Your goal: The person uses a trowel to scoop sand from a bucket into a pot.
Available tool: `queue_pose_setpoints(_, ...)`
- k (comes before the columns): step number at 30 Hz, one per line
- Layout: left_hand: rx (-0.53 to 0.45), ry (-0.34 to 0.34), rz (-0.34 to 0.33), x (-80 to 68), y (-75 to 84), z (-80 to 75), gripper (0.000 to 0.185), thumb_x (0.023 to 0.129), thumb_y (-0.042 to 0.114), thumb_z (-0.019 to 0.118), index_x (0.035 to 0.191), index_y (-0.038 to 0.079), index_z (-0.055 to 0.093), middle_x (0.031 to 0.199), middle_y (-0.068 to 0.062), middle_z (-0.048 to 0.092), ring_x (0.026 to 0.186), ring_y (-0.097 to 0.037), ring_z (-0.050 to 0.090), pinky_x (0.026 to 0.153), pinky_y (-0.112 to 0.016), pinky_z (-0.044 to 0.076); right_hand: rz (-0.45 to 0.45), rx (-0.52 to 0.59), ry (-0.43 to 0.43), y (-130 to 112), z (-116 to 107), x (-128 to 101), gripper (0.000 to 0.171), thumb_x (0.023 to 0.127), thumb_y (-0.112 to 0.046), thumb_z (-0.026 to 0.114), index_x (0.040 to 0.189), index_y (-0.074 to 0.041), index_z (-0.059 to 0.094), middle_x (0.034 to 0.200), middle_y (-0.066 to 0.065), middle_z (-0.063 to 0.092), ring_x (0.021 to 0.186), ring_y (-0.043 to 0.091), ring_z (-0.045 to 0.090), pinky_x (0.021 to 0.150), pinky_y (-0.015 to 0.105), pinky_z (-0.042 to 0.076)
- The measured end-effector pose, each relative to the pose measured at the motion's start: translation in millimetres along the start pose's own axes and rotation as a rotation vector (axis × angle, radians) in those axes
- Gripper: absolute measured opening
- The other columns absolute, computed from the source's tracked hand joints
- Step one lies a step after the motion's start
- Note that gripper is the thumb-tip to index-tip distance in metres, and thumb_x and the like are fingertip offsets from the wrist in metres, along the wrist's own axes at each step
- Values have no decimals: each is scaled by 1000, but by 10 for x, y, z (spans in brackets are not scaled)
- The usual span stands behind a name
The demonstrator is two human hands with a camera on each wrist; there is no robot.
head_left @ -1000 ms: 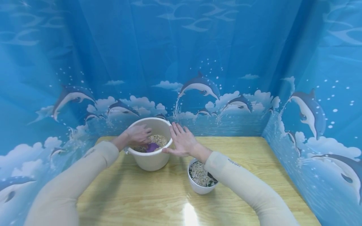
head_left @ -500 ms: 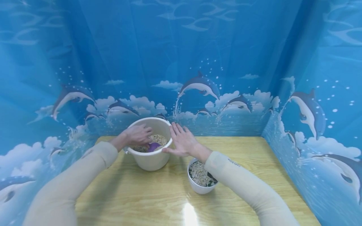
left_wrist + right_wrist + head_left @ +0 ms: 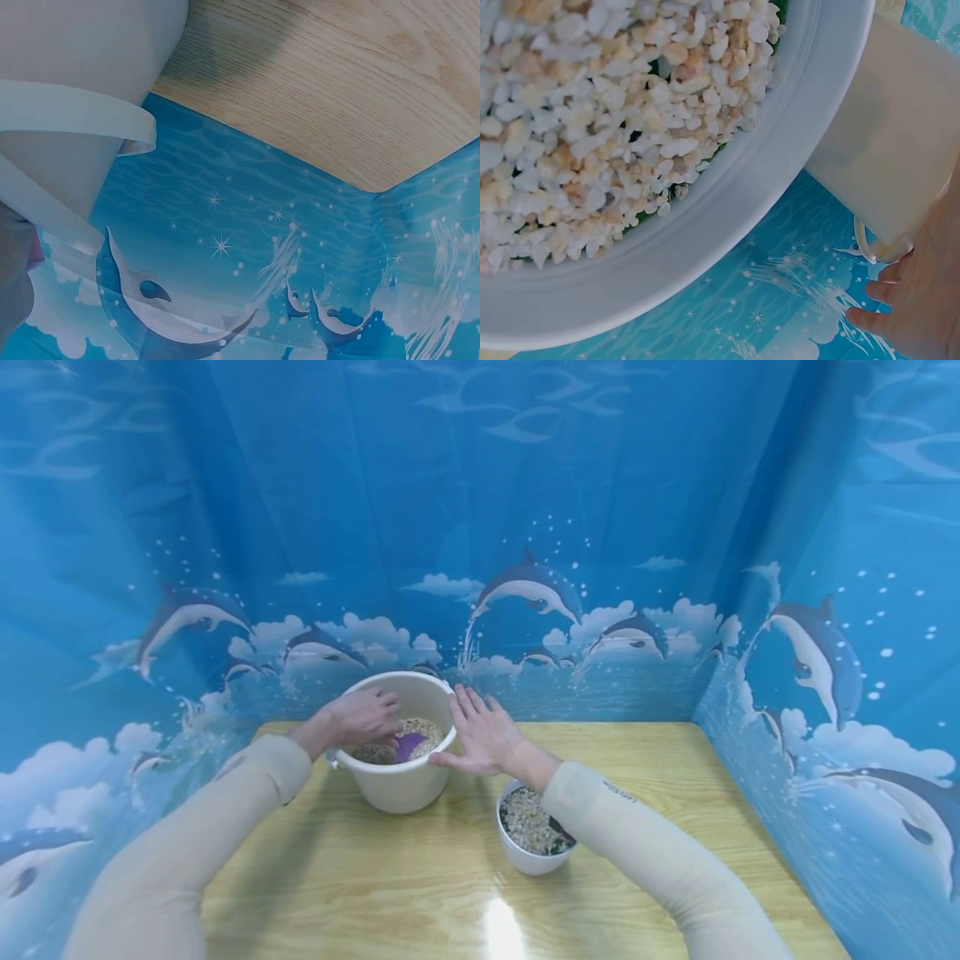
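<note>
A cream bucket [image 3: 401, 789] with gravel [image 3: 422, 728] in it stands at the table's back left. My left hand [image 3: 363, 717] reaches inside with curled fingers, gripping what looks like a purple scoop [image 3: 409, 746]. The scoop lies in the gravel, and its held end is mostly hidden by the fingers. Against the bucket's right rim rests my right hand [image 3: 483, 735], its fingers straight and spread. Under the right forearm is a smaller white pot [image 3: 528, 862], filled with pale pebbles [image 3: 630, 127] over some green and black.
The pot and bucket share a wood-grain table [image 3: 420, 877]. A blue curtain [image 3: 420, 527] printed with dolphins encloses the table at the back and sides. The bucket's handle [image 3: 75, 109] hangs at its outer side. A black item [image 3: 561, 829] touches the pot's right edge.
The left hand and the purple scoop have shifted slightly within the bucket. The right hand, bucket and pot hold their places.
</note>
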State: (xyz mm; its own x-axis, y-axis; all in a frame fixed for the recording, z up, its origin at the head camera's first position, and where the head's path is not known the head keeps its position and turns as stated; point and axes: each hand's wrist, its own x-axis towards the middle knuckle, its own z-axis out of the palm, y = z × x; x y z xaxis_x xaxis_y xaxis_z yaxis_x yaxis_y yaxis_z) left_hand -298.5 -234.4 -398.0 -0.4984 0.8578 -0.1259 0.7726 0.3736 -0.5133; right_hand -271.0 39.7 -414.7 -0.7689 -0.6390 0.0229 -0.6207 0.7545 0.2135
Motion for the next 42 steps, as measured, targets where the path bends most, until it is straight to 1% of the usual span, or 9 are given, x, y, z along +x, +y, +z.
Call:
queue_pose_setpoints(3,-16,-4,-9,1,0,-3,37,101,57,57,102,22,70,101,-1,70,96,-20,60,85,-37,54,0,-1,-1,1,-1,0,117,95,-89,26,167,2,14,175,25,17,162,39,29,129,56,32)
queue_pose_setpoints(6,-22,-23,-19,2,0,-7,38,102,58,55,103,22,70,101,-1,70,97,-20,60,86,-37,55,2,2,-1,2,0,1,117,95,-89,26,167,2,13,175,24,16,162,39,29,129,56,31)
queue_pose_setpoints(10,-37,-45,-34,-11,-3,-36,38,103,57,54,106,22,71,101,-1,70,98,-20,61,86,-37,55,5,12,-3,3,-2,2,117,95,-89,26,167,2,13,176,24,16,162,39,28,129,56,30)
queue_pose_setpoints(14,-59,-51,-42,-30,-15,-63,38,105,55,53,107,22,70,102,-2,70,100,-21,62,88,-39,57,6,20,-5,0,-1,-1,116,95,-89,27,167,1,12,176,24,16,162,39,28,129,56,30)
queue_pose_setpoints(20,-67,-30,-53,-41,-38,-65,35,105,51,56,104,20,70,104,-4,71,102,-23,64,94,-42,58,3,12,2,2,-5,-1,116,95,-88,26,167,1,12,175,24,16,162,39,29,128,57,32)
queue_pose_setpoints(24,-59,-17,-47,-40,-44,-55,34,106,51,56,102,19,70,102,-4,71,101,-23,64,93,-42,57,4,8,-2,6,-7,-1,116,95,-89,25,167,1,12,176,24,16,162,39,28,128,57,32)
queue_pose_setpoints(30,-49,-22,-52,-40,-45,-66,35,106,51,56,102,20,69,100,-3,70,101,-23,63,93,-42,57,6,15,-9,4,-13,-1,116,95,-89,24,167,1,11,176,24,15,162,39,28,129,57,31)
queue_pose_setpoints(42,-94,-19,-77,-59,-64,-50,31,106,49,57,103,20,69,102,-4,69,101,-23,62,93,-42,58,7,18,-8,0,-13,-3,117,95,-90,24,167,1,11,176,23,15,162,39,28,128,57,32)
